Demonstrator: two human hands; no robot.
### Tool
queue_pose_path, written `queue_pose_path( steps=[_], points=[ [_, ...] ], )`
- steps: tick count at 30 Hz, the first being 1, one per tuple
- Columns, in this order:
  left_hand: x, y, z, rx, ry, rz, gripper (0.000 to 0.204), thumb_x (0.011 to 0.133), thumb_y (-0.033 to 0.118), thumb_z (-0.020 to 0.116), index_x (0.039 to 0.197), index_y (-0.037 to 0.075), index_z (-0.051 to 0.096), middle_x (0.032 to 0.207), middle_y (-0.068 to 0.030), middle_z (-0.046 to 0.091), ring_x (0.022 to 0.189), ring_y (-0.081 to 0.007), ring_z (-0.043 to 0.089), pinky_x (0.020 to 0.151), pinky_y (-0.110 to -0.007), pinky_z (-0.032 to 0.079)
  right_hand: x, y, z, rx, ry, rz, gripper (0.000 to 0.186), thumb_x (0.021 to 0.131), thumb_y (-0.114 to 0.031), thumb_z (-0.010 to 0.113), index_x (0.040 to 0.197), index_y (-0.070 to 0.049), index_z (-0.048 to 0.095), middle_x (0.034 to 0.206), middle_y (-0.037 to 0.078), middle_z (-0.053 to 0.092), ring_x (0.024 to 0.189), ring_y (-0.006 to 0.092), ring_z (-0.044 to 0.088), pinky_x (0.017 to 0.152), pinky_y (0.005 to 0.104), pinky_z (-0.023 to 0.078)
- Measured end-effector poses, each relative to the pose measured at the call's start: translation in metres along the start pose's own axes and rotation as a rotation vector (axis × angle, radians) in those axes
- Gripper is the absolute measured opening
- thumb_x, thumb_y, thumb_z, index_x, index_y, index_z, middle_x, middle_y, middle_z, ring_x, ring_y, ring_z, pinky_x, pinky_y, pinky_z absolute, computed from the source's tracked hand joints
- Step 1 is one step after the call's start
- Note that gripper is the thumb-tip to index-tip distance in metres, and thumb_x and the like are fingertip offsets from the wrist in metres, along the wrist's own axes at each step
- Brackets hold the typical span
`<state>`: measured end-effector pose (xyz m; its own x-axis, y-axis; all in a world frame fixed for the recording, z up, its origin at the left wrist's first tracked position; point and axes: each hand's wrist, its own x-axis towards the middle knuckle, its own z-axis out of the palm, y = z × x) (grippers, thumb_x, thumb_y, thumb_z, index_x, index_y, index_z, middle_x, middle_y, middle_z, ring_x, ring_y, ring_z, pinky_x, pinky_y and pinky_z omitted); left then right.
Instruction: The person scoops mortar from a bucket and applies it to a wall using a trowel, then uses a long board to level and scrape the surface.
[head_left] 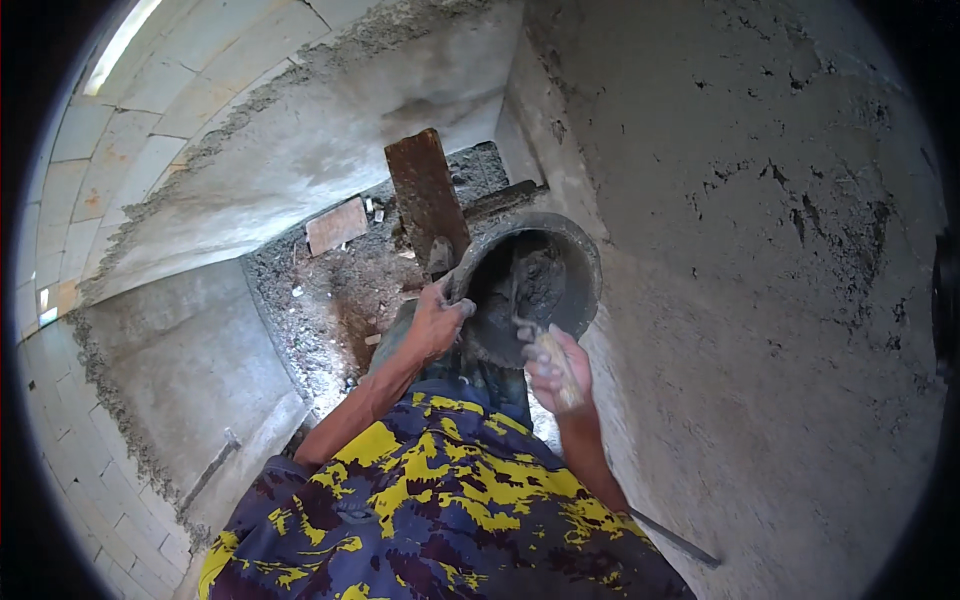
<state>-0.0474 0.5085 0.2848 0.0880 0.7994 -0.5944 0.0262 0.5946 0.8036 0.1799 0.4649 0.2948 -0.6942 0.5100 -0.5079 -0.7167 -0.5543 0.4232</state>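
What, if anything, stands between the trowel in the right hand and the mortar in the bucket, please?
Nothing visible does: the right hand holds the trowel by its handle, with its metal end inside the bucket, close to the mortar. The left hand grips the bucket's left side, clear of that path.

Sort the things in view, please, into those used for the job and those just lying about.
Seemingly in use: bucket, held by left hand; grey mix inside; likely trowel, in right hand.
Seemingly lying about: flat brownish piece; floor rubble.

A building site: bare block wall point(120, 150), rough-edged grey plaster point(700, 380), rubble-strewn floor point(315, 290), bucket point(588, 250) of mortar point(541, 280).
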Motion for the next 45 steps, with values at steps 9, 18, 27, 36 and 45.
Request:
queue_pose_path(
  steps=[9, 18, 27, 36, 45],
  points=[
    [-0.008, 0.004, 0.006, 0.389, 0.152, 0.000, 0.050, 0.070, 0.010, 0.065, 0.117, -0.003, 0.057, 0.092, -0.0259, 0.064, 0.086, -0.0325, 0.066, 0.079, -0.040, 0.049, -0.022, -0.049, 0.056, -2.701, 1.051, 0.022, 0.023, 0.077, -0.017, 0.061, 0.084, 0.004, 0.065, 0.083, 0.030, 0.063, 0.082, 0.0423, 0.064, 0.070, 0.0467, 0.051],
    [-0.024, -0.040, -0.033, 0.238, 0.261, 0.005, 0.046, 0.069, 0.008, 0.062, 0.114, -0.004, 0.059, 0.092, -0.0226, 0.066, 0.085, -0.0271, 0.065, 0.080, -0.037, 0.048, 0.044, -0.022, 0.017, -2.898, 0.382, -0.168, 0.013, 0.077, -0.009, 0.056, 0.075, 0.001, 0.064, 0.079, 0.025, 0.063, 0.080, 0.0436, 0.063, 0.071, 0.0521, 0.049],
    [-0.028, -0.028, -0.039, 0.252, 0.305, -0.057, 0.039, 0.071, 0.007, 0.059, 0.109, -0.004, 0.060, 0.079, -0.0124, 0.064, 0.073, -0.0141, 0.057, 0.069, -0.034, 0.048, 0.074, -0.013, -0.023, -2.907, 0.212, -0.324, 0.015, 0.078, -0.013, 0.054, 0.074, -0.001, 0.062, 0.073, 0.023, 0.063, 0.070, 0.0406, 0.064, 0.064, 0.0487, 0.051],
    [-0.011, -0.055, -0.029, 0.264, 0.413, 0.324, 0.043, 0.072, 0.004, 0.058, 0.115, -0.004, 0.058, 0.079, -0.0143, 0.065, 0.073, -0.0171, 0.058, 0.070, -0.034, 0.048, 0.053, -0.042, -0.006, -2.598, 0.411, -0.038, 0.038, 0.086, -0.031, 0.052, 0.087, 0.005, 0.061, 0.070, 0.014, 0.062, 0.069, 0.0273, 0.064, 0.062, 0.0406, 0.051],
    [-0.014, -0.041, 0.003, 0.348, 0.491, 0.513, 0.040, 0.076, 0.005, 0.056, 0.114, -0.003, 0.059, 0.084, -0.0106, 0.065, 0.076, -0.0178, 0.057, 0.071, -0.034, 0.048, 0.040, -0.066, -0.008, -2.878, 0.351, 0.173, 0.024, 0.080, -0.022, 0.062, 0.089, 0.000, 0.063, 0.081, 0.020, 0.064, 0.073, 0.0290, 0.061, 0.067, 0.0424, 0.048]
  ],
)
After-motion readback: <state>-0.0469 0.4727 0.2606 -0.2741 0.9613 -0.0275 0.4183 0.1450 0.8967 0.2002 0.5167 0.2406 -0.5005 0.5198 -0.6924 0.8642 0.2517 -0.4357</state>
